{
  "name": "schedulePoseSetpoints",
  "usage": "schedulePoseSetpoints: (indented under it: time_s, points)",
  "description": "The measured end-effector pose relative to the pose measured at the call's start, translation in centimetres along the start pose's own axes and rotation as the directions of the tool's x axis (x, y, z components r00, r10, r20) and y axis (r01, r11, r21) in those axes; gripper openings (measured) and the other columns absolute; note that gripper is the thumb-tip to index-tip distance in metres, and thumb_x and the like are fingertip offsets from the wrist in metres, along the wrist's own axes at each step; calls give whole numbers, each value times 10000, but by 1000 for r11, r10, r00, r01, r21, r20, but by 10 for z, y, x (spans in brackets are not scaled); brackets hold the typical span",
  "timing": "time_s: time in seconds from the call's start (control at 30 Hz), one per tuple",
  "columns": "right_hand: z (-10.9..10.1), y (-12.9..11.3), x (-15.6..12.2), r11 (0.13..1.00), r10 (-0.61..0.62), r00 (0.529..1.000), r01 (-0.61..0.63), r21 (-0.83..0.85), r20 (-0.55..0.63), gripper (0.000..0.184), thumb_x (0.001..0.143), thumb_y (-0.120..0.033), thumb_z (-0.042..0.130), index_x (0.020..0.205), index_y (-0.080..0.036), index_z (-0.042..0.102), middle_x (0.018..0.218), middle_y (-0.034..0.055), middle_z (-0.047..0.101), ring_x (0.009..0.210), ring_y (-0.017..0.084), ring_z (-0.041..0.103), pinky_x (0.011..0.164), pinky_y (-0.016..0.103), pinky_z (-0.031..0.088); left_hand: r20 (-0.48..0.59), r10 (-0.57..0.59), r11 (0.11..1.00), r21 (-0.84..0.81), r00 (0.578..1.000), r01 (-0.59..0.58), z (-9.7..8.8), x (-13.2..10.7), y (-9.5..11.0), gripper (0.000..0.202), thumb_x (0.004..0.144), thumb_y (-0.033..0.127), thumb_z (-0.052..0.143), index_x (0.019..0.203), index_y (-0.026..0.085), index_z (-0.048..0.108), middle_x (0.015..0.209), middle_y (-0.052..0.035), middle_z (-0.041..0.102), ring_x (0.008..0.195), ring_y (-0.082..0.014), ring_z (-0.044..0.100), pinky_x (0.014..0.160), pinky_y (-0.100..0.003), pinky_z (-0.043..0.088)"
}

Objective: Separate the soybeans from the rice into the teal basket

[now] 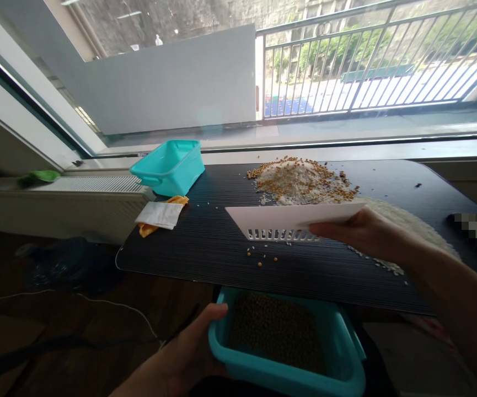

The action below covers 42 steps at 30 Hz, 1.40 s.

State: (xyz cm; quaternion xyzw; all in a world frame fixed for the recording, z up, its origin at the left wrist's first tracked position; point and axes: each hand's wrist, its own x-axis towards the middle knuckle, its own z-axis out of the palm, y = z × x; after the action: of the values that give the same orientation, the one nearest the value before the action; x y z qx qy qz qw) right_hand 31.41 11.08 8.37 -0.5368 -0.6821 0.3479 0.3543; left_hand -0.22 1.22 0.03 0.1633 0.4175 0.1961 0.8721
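My left hand (188,347) grips the left rim of a teal plastic tub (291,380), which sits below the table's front edge. Small brown grains (275,331) cover the tub's bottom. Over the table, my right hand (358,229) is closed on the right end of a flat white slotted plastic piece (288,216), with a row of slots along its lower edge. Behind that piece rises a mixed heap of white and orange-brown grains (300,179). White rice-like grains (407,220) spread out at the right, partly hidden by my right forearm. A few loose grains (260,264) lie in front of the slots.
A second teal tub (176,162) stands at the dark table's (205,248) back left. Near it lies a folded white paper (159,215) over something orange. Behind are the window and sill (230,156). A radiator (93,198) is at left, with a cable (126,307) below.
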Motion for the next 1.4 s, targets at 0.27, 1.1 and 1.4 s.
schedulePoseSetpoints:
  time_s: [0.27, 1.1, 1.4]
  points:
    - [6, -2, -13, 997, 77, 995, -78, 25, 64, 438, 563, -639, 735, 682, -218, 753, 684, 33, 732, 605, 175, 661, 615, 325, 588, 1, 10, 1000, -14, 1000, -10, -4, -3, -4, 506, 826, 525, 570, 1145, 147, 675, 1083, -109, 734, 957, -257, 676, 820, -366, 530]
    - [-40, 47, -54, 986, 95, 982, -116, -118, -163, 310, 860, -432, 634, 1035, -176, 650, 1043, 53, 678, 913, 180, 644, 826, 416, 538, -20, -79, 997, 8, 997, 79, 27, 10, -4, 563, 899, 528, 458, 1274, 116, 544, 1044, -114, 734, 952, -271, 683, 842, -406, 521]
    - [-45, 40, -51, 983, 128, 973, -149, -103, -191, 370, 650, -563, 724, 817, -235, 766, 800, 38, 743, 726, 185, 661, 692, 307, 560, -9, -49, 998, 48, 999, 50, 25, 13, -5, 553, 828, 549, 555, 1183, 131, 631, 1057, -118, 729, 990, -275, 665, 815, -366, 511]
